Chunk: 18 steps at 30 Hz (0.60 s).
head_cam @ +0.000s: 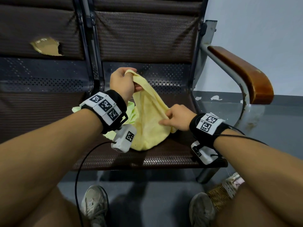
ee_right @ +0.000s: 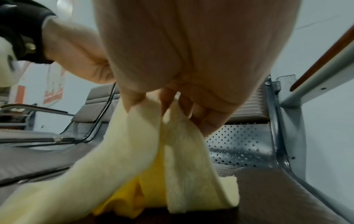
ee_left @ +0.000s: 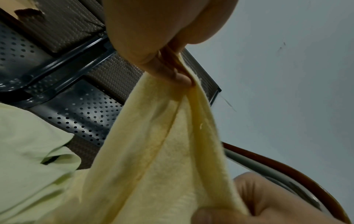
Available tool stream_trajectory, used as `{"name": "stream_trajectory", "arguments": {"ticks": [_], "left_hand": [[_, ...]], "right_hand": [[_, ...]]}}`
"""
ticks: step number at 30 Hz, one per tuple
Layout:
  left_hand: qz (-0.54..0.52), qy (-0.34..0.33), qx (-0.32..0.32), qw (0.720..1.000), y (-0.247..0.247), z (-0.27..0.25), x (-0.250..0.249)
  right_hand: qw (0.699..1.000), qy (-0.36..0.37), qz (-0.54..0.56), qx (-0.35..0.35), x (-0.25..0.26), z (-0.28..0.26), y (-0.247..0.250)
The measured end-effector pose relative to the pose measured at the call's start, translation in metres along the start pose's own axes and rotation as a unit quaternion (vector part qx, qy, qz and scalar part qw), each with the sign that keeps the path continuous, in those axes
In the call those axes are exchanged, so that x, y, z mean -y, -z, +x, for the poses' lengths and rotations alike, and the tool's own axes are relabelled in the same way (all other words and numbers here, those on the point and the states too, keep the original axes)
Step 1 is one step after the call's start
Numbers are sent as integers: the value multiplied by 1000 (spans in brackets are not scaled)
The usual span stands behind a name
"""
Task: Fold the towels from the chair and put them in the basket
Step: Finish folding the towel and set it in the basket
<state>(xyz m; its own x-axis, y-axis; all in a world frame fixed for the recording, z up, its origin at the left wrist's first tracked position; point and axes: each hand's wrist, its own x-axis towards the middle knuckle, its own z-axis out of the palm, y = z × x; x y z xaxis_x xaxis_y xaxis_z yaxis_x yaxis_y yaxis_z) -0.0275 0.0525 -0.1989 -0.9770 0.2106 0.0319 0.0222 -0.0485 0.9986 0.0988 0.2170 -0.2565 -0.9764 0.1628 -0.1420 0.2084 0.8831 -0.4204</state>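
Yellow towel point(head_cam: 148, 122) is mid-pickup right now, stretched between both hands over the chair seat point(head_cam: 172, 154). Left hand point(head_cam: 122, 82) is up higher and farther out, fingers curled tight around one bunched end of it. Right hand point(head_cam: 176, 117) is lower and closer in, thumb and fingers pinching the edge at the other end, so the cloth runs on a slant from one hand down to the other. The middle sags below the hands and its bottom bulge rests on the seat.

Just under the left wrist there's a pale green towel point(head_cam: 131, 112) lying on the seat, partly tucked beneath the yellow one. From the right wrist view a brighter yellow bit point(ee_right: 132, 195) shows under the cloth too, can't tell if it's another towel or just a fold.

Looks to me like this is the "find the corners" step, no actual fold made yet. Next move probably needs both hands to work along to real corners and pull it flat. The woven basket point(head_cam: 220, 196) sits down on the floor below the right forearm, mostly hidden.
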Motion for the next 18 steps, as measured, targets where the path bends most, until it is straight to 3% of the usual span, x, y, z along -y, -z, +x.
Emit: {"name": "stream_trajectory", "arguments": {"ticks": [3, 7, 13, 18], "left_hand": [[-2, 5, -36, 999, 8, 8, 3], [58, 26, -32, 997, 20, 17, 12], [65, 33, -26, 997, 27, 19, 21], [27, 31, -43, 998, 24, 19, 15]], "right_hand": [[997, -17, -16, -68, -7, 2, 7], [979, -7, 54, -195, -19, 2, 20], [999, -24, 26, -33, -22, -8, 15], [1000, -26, -11, -12, -12, -6, 15]]}}
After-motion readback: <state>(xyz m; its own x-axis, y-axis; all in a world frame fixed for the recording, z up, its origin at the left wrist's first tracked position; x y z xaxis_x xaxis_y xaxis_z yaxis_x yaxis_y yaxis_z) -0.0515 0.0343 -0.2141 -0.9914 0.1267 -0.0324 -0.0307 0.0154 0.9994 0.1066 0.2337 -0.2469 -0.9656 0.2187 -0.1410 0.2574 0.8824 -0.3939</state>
